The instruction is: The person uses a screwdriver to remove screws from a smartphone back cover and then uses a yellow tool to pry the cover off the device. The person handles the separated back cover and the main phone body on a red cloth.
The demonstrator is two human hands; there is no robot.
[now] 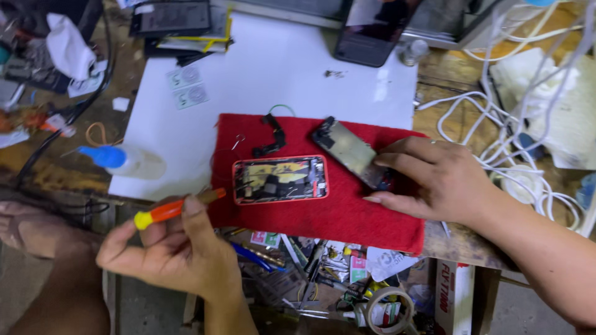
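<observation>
An opened phone body with a red frame (280, 179) lies on a red cloth mat (347, 214), its insides showing. My left hand (174, 251) is shut on a small screwdriver with an orange and yellow handle (171, 211), its tip pointing toward the phone's left edge. My right hand (434, 180) rests on the mat at the right, fingers touching the lower end of a detached metal phone part (351, 152) that lies tilted. A small black part (272, 138) lies on the mat above the phone.
A white sheet (279, 68) lies under the mat. A bottle with a blue cap (124, 161) lies at the left, a dark phone (372, 31) at the back, white cables (515, 118) at the right, and a drawer of tools and tape (323, 279) below.
</observation>
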